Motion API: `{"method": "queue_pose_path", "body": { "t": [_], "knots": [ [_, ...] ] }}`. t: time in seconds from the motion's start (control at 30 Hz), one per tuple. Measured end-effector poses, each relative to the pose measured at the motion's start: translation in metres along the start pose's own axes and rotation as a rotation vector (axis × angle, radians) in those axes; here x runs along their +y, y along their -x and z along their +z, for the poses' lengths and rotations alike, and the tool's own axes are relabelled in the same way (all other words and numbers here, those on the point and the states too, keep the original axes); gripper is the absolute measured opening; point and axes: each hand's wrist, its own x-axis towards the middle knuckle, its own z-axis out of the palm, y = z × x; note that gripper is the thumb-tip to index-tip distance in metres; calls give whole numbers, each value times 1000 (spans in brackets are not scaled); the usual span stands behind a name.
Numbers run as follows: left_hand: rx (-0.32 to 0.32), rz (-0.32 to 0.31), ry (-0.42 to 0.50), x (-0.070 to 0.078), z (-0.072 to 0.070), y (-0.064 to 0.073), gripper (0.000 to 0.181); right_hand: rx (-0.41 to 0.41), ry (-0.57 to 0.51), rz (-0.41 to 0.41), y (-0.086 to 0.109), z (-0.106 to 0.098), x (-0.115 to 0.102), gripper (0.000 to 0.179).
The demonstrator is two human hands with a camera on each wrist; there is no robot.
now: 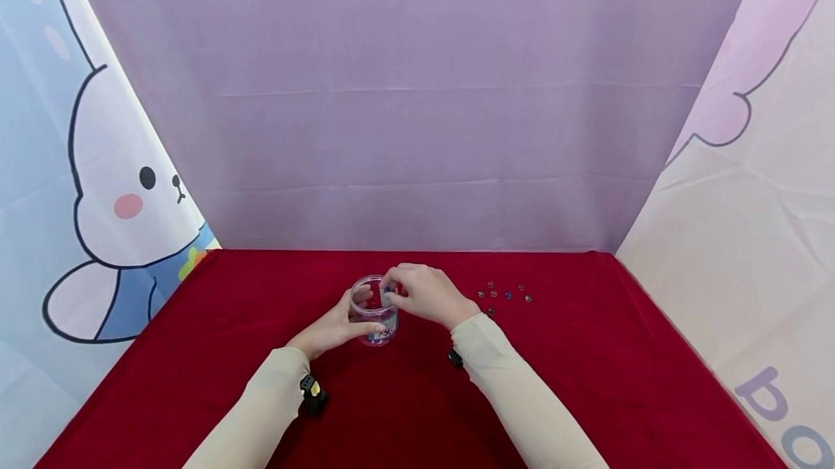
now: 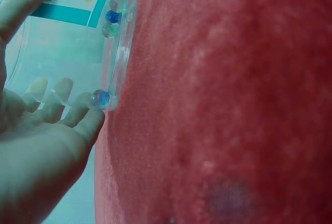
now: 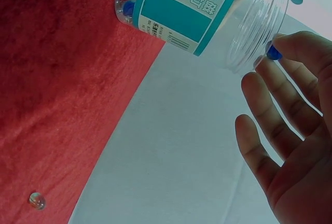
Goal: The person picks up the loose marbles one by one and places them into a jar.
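A clear plastic jar (image 1: 375,339) with a teal and white label stands upright on the red cloth. My left hand (image 1: 334,327) grips it round the side, thumb in front and fingers behind. Several glass marbles (image 2: 112,16) lie at the jar's bottom, some of them blue. At the open mouth, my right hand (image 1: 427,293) pinches a blue marble (image 3: 274,52) between thumb and fingertips. The other fingers of that hand are spread in the right wrist view.
Several loose marbles (image 1: 508,296) are scattered on the red cloth (image 1: 561,367) to the right of my right hand. A lilac curtain (image 1: 417,128) hangs behind the table, with printed cloths at both sides.
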Motion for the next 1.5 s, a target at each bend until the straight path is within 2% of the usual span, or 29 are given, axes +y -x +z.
{"method": "queue_pose_path", "body": {
  "t": [0.37,1.0,1.5],
  "knots": [
    [-2,6,-1,-1,-2,2,93,1,2,-13,-1,0,-2,17],
    [3,6,-8,-2,-1,2,91,10,11,-6,6,-4,3,21],
    [4,24,-17,-5,-2,1,91,7,37,75,23,-13,21,21]
  ]
}}
